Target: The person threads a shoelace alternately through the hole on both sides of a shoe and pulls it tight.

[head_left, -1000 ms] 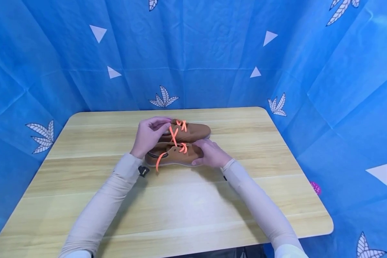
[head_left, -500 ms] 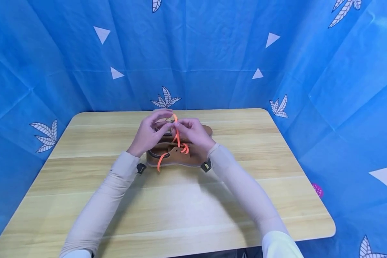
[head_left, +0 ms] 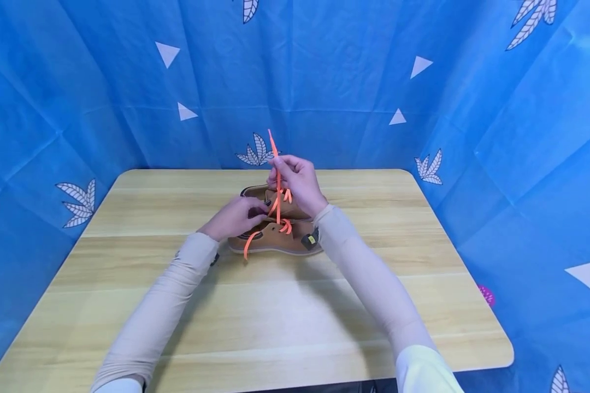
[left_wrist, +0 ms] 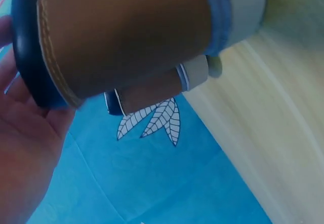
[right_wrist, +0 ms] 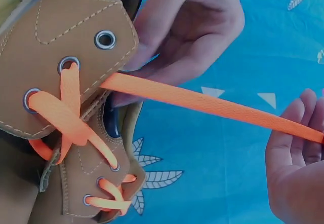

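Two brown shoes with orange laces lie side by side on the table, toes to the right. My right hand, raised over them, pinches one shoelace of the near shoe. The lace stands taut from the shoe, its free tip pointing up past the fingers. My left hand is at the near shoe's opening, thumb and fingers pinching at the flap edge by the tongue; the fingertips are partly hidden. The lace's other end droops over the shoe's near side. Behind lies the far shoe, partly covered by my right hand.
The shoes stand toward the back of a light wooden table. A blue patterned curtain hangs behind it and along both sides. A small black wrist camera on my right wrist overlaps the near shoe's toe.
My right hand left the near shoe's toe, took the lace from my left hand and drew it upward. The left hand came down to the near shoe's opening.
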The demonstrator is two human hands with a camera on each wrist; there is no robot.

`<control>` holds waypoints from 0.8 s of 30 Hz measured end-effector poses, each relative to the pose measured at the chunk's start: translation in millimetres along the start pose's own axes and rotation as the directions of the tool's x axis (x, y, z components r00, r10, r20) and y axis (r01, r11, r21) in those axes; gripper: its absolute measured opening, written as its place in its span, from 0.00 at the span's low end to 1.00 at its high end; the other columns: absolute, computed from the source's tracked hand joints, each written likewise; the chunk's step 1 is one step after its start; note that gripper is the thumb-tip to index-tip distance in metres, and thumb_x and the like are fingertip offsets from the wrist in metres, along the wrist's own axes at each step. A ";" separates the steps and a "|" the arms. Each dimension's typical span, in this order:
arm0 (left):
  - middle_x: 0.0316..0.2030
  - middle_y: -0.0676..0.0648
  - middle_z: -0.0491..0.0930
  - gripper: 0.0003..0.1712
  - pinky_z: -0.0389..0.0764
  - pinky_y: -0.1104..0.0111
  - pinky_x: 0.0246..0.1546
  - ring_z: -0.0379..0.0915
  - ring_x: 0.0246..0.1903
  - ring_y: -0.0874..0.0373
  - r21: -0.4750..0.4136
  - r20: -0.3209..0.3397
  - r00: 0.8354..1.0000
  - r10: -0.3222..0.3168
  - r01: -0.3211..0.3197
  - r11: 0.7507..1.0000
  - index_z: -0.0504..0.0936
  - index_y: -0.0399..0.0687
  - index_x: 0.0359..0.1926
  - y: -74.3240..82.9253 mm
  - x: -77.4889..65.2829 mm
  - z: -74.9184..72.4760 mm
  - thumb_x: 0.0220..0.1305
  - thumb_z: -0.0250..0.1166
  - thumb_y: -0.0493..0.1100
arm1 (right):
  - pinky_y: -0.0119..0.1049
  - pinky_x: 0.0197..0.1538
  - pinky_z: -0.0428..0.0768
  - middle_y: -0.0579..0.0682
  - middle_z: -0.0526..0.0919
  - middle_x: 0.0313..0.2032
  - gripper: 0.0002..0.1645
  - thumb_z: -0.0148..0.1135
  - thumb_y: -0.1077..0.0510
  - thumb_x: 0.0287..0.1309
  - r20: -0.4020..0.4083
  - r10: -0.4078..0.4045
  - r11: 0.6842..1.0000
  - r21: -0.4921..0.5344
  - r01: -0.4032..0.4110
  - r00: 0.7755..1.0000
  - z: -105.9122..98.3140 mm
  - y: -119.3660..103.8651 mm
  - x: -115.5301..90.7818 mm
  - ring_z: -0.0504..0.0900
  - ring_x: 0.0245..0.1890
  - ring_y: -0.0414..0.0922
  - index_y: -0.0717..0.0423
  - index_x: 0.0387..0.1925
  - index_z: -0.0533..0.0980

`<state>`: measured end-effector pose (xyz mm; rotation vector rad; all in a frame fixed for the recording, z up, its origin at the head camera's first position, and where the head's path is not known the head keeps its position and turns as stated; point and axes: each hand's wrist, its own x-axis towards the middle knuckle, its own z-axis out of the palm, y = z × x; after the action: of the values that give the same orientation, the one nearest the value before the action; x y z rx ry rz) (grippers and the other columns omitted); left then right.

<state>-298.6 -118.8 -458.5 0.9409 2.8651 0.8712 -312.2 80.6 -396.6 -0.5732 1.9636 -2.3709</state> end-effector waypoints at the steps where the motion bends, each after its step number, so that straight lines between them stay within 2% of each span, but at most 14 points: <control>1: 0.47 0.43 0.89 0.13 0.85 0.54 0.55 0.85 0.47 0.50 -0.007 0.015 1.000 0.008 -0.008 1.000 0.87 0.41 0.52 -0.1 1.7 1.7 0.69 0.68 0.40 | 0.42 0.45 0.89 0.46 0.85 0.26 0.17 0.56 0.55 0.76 0.000 0.003 1.000 0.003 -0.003 1.000 1.0 -0.7 0.7 0.87 0.30 0.42 0.66 0.51 0.81; 5: 0.43 0.46 0.90 0.10 0.86 0.57 0.49 0.85 0.42 0.54 -0.039 0.038 0.998 0.044 -0.042 0.998 0.89 0.43 0.49 -4.3 6.7 11.1 0.69 0.68 0.38 | 0.47 0.46 0.89 0.47 0.85 0.26 0.16 0.56 0.56 0.76 -0.008 0.011 1.000 0.007 -0.011 1.000 4.6 -2.2 1.8 0.87 0.29 0.42 0.64 0.50 0.81; 9: 0.42 0.48 0.90 0.08 0.86 0.58 0.47 0.85 0.41 0.56 -0.032 0.006 0.999 0.051 -0.051 0.998 0.90 0.45 0.47 -8.2 8.7 18.1 0.69 0.69 0.39 | 0.41 0.39 0.89 0.48 0.84 0.26 0.15 0.56 0.55 0.76 -0.016 0.014 1.000 0.025 -0.014 1.000 7.6 -4.5 3.9 0.86 0.27 0.41 0.63 0.50 0.81; 13: 0.40 0.49 0.91 0.07 0.86 0.57 0.48 0.86 0.40 0.56 -0.007 -0.024 0.998 0.056 -0.056 0.998 0.91 0.47 0.45 -7.6 9.3 19.1 0.69 0.69 0.41 | 0.30 0.25 0.79 0.47 0.80 0.23 0.15 0.56 0.53 0.76 -0.038 0.047 0.999 0.021 -0.046 0.998 6.5 -7.6 6.4 0.78 0.19 0.39 0.61 0.49 0.81; 16: 0.40 0.50 0.90 0.08 0.86 0.57 0.47 0.86 0.40 0.57 0.009 -0.029 0.998 0.063 -0.063 0.998 0.91 0.49 0.44 -6.5 10.0 19.0 0.70 0.68 0.44 | 0.29 0.19 0.70 0.47 0.77 0.19 0.15 0.57 0.54 0.76 -0.033 0.119 0.992 -0.026 -0.120 0.992 1.1 -4.8 4.1 0.70 0.15 0.38 0.62 0.47 0.82; 19: 0.38 0.51 0.90 0.07 0.85 0.58 0.46 0.85 0.39 0.58 0.005 -0.027 0.998 0.054 -0.054 0.999 0.91 0.49 0.43 -5.9 9.2 18.4 0.71 0.68 0.44 | 0.28 0.18 0.67 0.46 0.75 0.17 0.14 0.57 0.55 0.76 0.029 0.226 0.965 -0.141 -0.220 0.974 -7.5 4.2 -4.6 0.67 0.13 0.37 0.61 0.43 0.82; 22: 0.38 0.52 0.90 0.07 0.85 0.59 0.45 0.83 0.38 0.58 -0.004 -0.026 0.999 0.039 -0.039 0.999 0.90 0.50 0.43 -5.7 8.8 18.1 0.71 0.67 0.44 | 0.29 0.19 0.66 0.45 0.75 0.17 0.14 0.58 0.56 0.75 0.093 0.324 0.923 -0.248 -0.294 0.941 -17.4 15.2 -17.0 0.67 0.13 0.37 0.63 0.38 0.82; 24: 0.38 0.52 0.90 0.07 0.84 0.59 0.45 0.83 0.38 0.59 -0.005 -0.022 0.999 0.031 -0.031 1.000 0.90 0.50 0.44 -5.3 9.3 17.9 0.72 0.67 0.44 | 0.28 0.18 0.65 0.45 0.75 0.17 0.14 0.58 0.57 0.74 0.109 0.385 0.897 -0.279 -0.344 0.916 -23.9 21.3 -25.9 0.67 0.13 0.37 0.65 0.37 0.82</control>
<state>-306.1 -108.1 -474.8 0.9840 2.8721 0.8971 -299.5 104.9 -427.5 -0.3459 2.0956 -1.8101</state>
